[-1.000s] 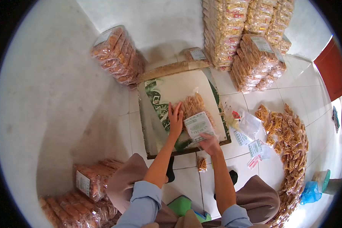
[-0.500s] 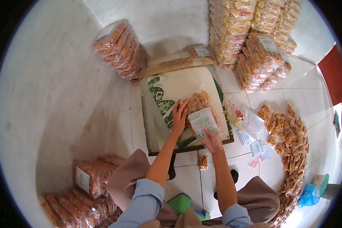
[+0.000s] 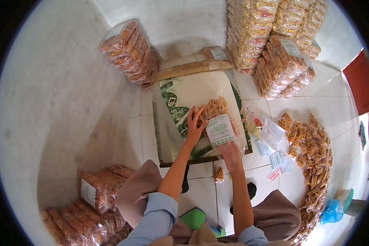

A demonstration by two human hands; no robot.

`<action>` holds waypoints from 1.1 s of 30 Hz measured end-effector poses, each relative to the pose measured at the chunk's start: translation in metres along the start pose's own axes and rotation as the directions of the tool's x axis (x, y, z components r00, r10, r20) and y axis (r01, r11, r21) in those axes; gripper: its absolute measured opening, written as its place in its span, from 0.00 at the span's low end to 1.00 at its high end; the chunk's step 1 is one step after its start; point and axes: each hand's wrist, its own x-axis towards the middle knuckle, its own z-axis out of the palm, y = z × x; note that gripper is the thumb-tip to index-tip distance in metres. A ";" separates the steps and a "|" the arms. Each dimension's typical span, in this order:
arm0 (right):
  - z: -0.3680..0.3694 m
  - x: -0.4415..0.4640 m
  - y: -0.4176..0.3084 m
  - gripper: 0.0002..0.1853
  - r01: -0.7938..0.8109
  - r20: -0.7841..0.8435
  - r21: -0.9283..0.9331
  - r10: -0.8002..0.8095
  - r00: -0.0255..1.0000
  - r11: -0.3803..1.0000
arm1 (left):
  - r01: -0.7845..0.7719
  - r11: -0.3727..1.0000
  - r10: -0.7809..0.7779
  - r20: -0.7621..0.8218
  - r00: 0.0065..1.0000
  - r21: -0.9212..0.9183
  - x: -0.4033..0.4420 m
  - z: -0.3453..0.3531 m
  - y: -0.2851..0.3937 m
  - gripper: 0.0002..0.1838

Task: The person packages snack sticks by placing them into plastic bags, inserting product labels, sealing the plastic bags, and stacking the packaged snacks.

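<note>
Steadying bag point(image 3: 217, 108) with left hand point(image 3: 196, 124), fingers spread and partly curled against its left side, not clenched. Right hand point(image 3: 230, 152) at bag's near end, under clear plastic, fingertips by near edge of label point(image 3: 220, 130); can't tell if pinching. Bag flat on board point(image 3: 201, 88), between and just beyond hands. Small packet point(image 3: 219, 174) on floor, near side of right hand. Cards point(image 3: 276, 159), then packet heap point(image 3: 315, 164), right of right hand. Brown stack point(image 3: 131, 53) beyond left hand, to left.

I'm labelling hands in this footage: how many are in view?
2: the left hand at the left side of the snack bag, the right hand at its near end.
</note>
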 end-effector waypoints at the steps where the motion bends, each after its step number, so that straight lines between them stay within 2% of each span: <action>1: -0.007 0.003 0.004 0.18 0.043 -0.042 -0.065 -0.046 0.998 0.997 | 0.002 1.000 -0.002 0.002 1.000 -0.002 0.000 0.001 -0.004 0.27; 3: -0.011 0.003 0.006 0.18 0.083 -0.090 -0.129 -0.095 0.991 0.988 | -0.084 0.996 0.084 -0.002 0.997 -0.012 0.000 0.001 -0.008 0.31; 5: -0.002 0.010 0.004 0.16 0.112 -0.187 -0.290 -0.171 0.967 0.950 | -0.091 0.996 0.091 0.025 0.996 0.011 -0.002 -0.002 -0.007 0.33; 8: 0.006 0.021 0.004 0.13 0.207 -0.183 -0.283 -0.264 0.947 0.937 | -0.085 0.995 0.082 0.058 0.995 0.044 -0.001 -0.004 -0.004 0.38; 12: 0.013 0.011 -0.006 0.12 0.193 -0.191 -0.319 -0.262 0.946 0.928 | -0.003 1.000 0.003 0.066 0.998 0.001 0.001 -0.004 0.001 0.41; 15: 0.015 -0.001 -0.012 0.09 0.196 -0.194 -0.343 -0.274 0.942 0.919 | -0.065 0.996 0.062 0.047 0.997 0.056 0.000 -0.003 -0.001 0.42; 18: -0.002 0.012 -0.003 0.07 0.188 -0.207 -0.429 -0.299 0.932 0.883 | -0.076 0.996 0.073 0.072 0.995 0.037 0.000 -0.004 -0.004 0.44; 20: -0.010 0.026 0.003 0.06 0.313 -0.145 -0.450 -0.414 0.899 0.837 | -0.090 0.994 0.084 0.096 0.992 0.063 0.000 -0.009 -0.001 0.45; 21: -0.009 0.029 0.002 0.06 0.315 -0.144 -0.449 -0.416 0.898 0.836 | -0.100 0.991 0.089 0.123 0.988 0.085 0.000 -0.009 -0.001 0.46; 23: -0.009 0.032 0.000 0.10 0.204 -0.171 -0.551 -0.349 0.921 0.809 | -0.096 0.992 0.085 0.123 0.989 0.083 0.000 -0.008 0.000 0.47; 27: 0.011 0.015 -0.006 0.10 0.192 -0.219 -0.487 -0.332 0.917 0.852 | -0.078 0.995 0.070 0.110 0.991 0.063 0.001 -0.007 -0.002 0.48; 29: 0.018 0.002 -0.004 0.11 0.281 -0.288 -0.391 -0.406 0.867 0.877 | -0.099 0.993 0.094 0.089 0.992 0.060 -0.001 -0.005 -0.003 0.48; 33: 0.006 0.008 0.002 0.10 0.341 -0.219 -0.328 -0.422 0.880 0.881 | -0.117 0.992 0.111 0.103 0.988 0.055 -0.002 -0.006 -0.004 0.49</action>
